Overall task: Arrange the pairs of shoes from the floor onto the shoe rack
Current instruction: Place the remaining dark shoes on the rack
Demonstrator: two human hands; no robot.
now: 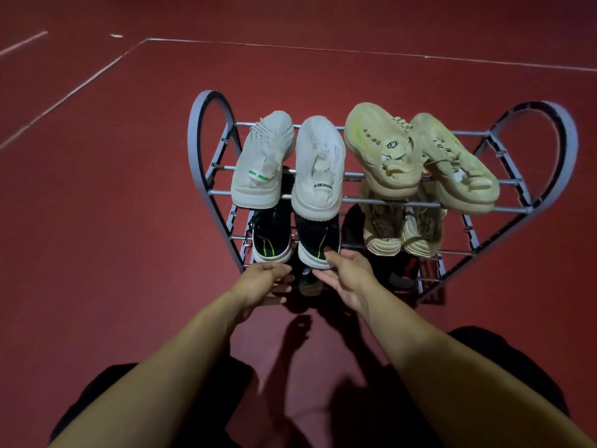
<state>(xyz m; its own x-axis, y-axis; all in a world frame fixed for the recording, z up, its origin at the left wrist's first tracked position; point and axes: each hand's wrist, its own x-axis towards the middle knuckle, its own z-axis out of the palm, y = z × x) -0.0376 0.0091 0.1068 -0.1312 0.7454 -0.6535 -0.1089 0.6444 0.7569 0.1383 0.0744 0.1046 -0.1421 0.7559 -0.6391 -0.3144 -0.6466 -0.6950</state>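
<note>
A grey metal shoe rack [213, 130] with rounded ends stands on the red floor. Its top tier carries a white knit pair [318, 169] on the left and a cream chunky pair [384, 147] on the right. On the middle tier sit a black pair with white soles and green stripes [271, 237] and a beige pair [381, 234]. Dark shoes [307, 279] lie dimly on the bottom tier. My left hand [261, 279] hovers with relaxed fingers just below the left black shoe. My right hand [345, 273] is spread, fingertips at the right black shoe's heel.
Red floor [113, 221] with white painted lines [74, 88] surrounds the rack. My dark-clothed knees [504, 367] show at the bottom of the view, close in front of the rack.
</note>
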